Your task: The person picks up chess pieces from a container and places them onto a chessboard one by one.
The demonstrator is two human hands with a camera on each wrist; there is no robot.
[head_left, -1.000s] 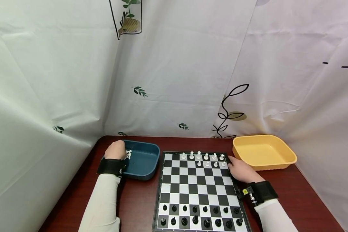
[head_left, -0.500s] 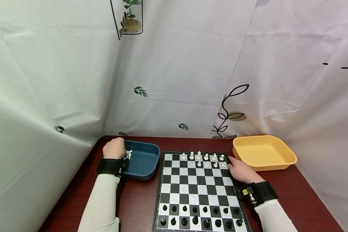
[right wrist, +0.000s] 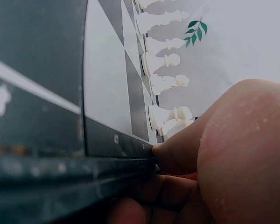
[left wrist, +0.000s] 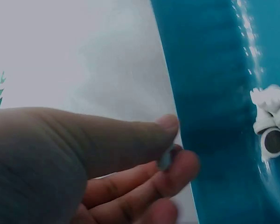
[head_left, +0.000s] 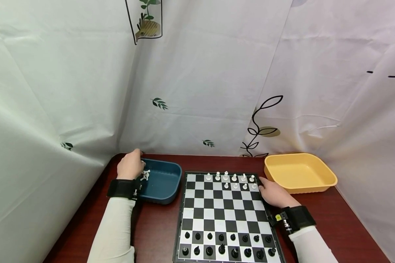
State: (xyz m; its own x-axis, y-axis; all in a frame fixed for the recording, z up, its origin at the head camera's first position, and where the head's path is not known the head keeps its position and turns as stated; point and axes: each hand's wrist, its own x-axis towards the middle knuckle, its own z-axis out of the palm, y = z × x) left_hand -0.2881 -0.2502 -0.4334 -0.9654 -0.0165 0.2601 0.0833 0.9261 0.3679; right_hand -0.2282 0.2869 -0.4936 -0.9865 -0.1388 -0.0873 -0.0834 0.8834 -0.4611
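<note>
My left hand (head_left: 130,165) is over the left side of a blue tray (head_left: 164,184). In the left wrist view, thumb and forefinger pinch a small, blurred, pale chess piece (left wrist: 165,160), mostly hidden by the fingers. White chess pieces (left wrist: 270,109) lie in the tray beside the hand, one showing a dark round base. My right hand (head_left: 275,192) grips the right edge of the chessboard (head_left: 214,204), thumb at the top edge and fingers curled below. White pieces (head_left: 226,175) stand on the board's far right part; two rows of black pieces (head_left: 221,249) stand at the near side.
A yellow tray (head_left: 297,171) stands at the back right, just beyond the right hand. The brown table (head_left: 154,230) ends at a patterned white curtain (head_left: 197,80) behind and at both sides. A black band (head_left: 122,188) wraps the left wrist.
My left hand has shifted slightly away from me and upward at the tray's left side, with its fingertips now more visible. The right hand and the board have stayed put.
</note>
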